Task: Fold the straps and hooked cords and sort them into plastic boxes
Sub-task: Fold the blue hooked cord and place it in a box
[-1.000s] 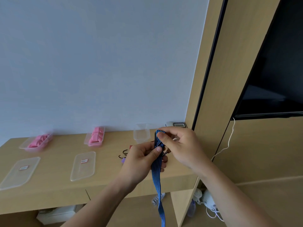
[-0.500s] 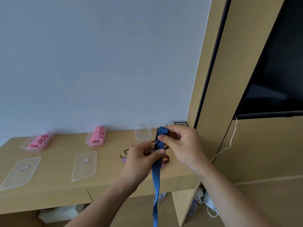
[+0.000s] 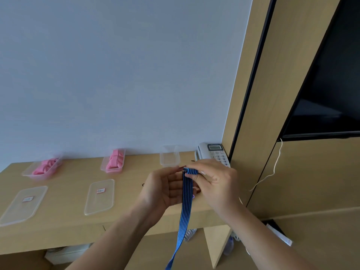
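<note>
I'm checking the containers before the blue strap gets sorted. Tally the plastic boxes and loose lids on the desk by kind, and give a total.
Boxes with pink pieces: 2
Empty box: 1
Loose lids: 2
Total: 5

Both bare forearms rise from the bottom edge and meet just right of centre. The left grip is turned palm rightward, thumb on top, its fingers curled behind a blue strap; whether they clamp it is unclear. The right grip, back towards the camera, pinches the strap's folded top with its fingertips.
</note>
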Motion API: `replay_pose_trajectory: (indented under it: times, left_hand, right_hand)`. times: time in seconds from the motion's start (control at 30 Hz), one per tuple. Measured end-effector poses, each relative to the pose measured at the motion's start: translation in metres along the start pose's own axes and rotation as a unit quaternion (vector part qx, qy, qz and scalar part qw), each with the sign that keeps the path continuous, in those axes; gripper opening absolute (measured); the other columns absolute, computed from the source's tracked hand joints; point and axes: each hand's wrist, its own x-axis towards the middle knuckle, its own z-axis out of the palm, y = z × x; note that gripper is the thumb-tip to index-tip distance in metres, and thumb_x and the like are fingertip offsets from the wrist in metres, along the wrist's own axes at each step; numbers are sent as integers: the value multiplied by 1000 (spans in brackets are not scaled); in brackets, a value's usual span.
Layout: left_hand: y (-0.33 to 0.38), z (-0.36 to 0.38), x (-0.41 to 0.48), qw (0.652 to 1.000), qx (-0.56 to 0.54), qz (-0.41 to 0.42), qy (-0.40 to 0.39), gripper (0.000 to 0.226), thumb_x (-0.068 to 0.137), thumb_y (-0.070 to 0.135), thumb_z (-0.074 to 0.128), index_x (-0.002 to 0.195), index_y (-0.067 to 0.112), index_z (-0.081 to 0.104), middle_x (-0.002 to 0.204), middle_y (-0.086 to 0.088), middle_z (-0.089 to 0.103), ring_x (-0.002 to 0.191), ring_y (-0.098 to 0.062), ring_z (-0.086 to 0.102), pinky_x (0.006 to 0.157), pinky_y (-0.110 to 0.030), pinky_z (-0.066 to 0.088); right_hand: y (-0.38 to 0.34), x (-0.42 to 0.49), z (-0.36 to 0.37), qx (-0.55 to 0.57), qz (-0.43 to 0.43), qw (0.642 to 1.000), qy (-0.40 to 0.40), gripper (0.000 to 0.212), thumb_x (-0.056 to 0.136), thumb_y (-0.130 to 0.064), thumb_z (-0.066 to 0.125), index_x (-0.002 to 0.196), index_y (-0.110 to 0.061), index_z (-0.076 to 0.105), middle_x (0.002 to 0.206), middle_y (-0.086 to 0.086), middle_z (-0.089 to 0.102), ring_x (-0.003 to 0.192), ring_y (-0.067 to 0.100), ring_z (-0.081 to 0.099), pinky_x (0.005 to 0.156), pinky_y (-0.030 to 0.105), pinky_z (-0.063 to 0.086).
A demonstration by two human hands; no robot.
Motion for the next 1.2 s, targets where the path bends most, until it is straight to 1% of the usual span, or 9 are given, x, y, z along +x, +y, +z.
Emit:
replay_pose_trajectory:
  times: [0.13, 0.3, 0.5, 0.63, 0.77, 0.9, 0.97, 1.07, 1.2]
  left_hand:
    - [3, -3, 4, 1000, -15, 15, -20, 31, 82, 31, 64, 85, 7, 84, 85, -17, 76, 72, -30, 75, 65, -39, 62]
    - [4, -8, 9, 999, 7, 40, -18, 29, 95, 13, 55, 102, 5, 81, 89, -15, 73, 74, -25, 73, 61, -34, 60]
    - [3, -10, 12, 993, 84, 79, -25, 29, 99, 5, 52, 111, 7, 79, 99, -20, 75, 84, -31, 74, 67, -36, 59]
    - [-5, -6, 11, 989, 115, 94, -12, 31, 103, 5, 50, 107, 10, 80, 101, -22, 77, 82, -29, 75, 68, -33, 60]
    - [-7, -3, 10, 985, 131, 112, 2, 29, 104, 5, 52, 104, 11, 80, 107, -25, 76, 83, -35, 75, 70, -38, 62]
    - [-5, -1, 6, 991, 85, 107, 12, 23, 102, 0, 57, 124, 4, 61, 104, -22, 77, 81, -40, 74, 68, -41, 63]
    - [-6, 1, 5, 992, 60, 108, 16, 28, 102, 0, 57, 129, 4, 52, 103, -21, 77, 82, -42, 74, 68, -44, 64]
    - [-9, 1, 5, 992, 74, 99, 7, 29, 104, 11, 57, 130, 0, 54, 110, -27, 74, 94, -53, 71, 86, -62, 60]
    - [-14, -1, 10, 994, 76, 78, 4, 33, 104, 27, 57, 123, 1, 62, 103, -27, 73, 88, -42, 73, 90, -59, 60]
  right_hand:
    - [3, -15, 3, -36, -60, 997, -37, 37, 68, 18, 68, 95, -4, 78, 102, 3, 75, 99, 12, 69, 87, 27, 56]
    - [4, -27, 2, -72, -86, 988, -102, 29, 90, 2, 55, 111, -4, 75, 119, 7, 70, 120, 18, 62, 100, 34, 51]
    - [3, -26, -2, -56, -65, 985, -147, 31, 84, 2, 64, 113, -4, 72, 123, 4, 66, 128, 16, 54, 107, 30, 44]
    - [2, -16, -3, -48, -20, 994, -95, 19, 76, -4, 77, 94, -9, 74, 100, -2, 69, 102, 15, 62, 88, 28, 50]
    - [5, -4, -5, -10, 170, 969, -179, 46, 79, -21, 76, 123, -23, 64, 115, -12, 57, 109, 1, 54, 91, 20, 47]
    - [8, 6, -7, 75, 269, 927, -252, 34, 81, -17, 75, 107, -37, 67, 105, -18, 68, 100, -2, 63, 84, 24, 55]
    - [8, 9, -8, 81, 286, 924, -241, 34, 78, -15, 79, 102, -37, 67, 102, -16, 70, 94, -1, 67, 81, 22, 55]
    - [9, 11, -8, 67, 289, 923, -243, 35, 75, -13, 81, 98, -34, 67, 97, -15, 71, 86, 2, 69, 80, 22, 55]
    - [9, 13, -10, 66, 279, 928, -238, 34, 75, -7, 79, 94, -33, 70, 89, -16, 73, 85, 3, 69, 81, 23, 55]
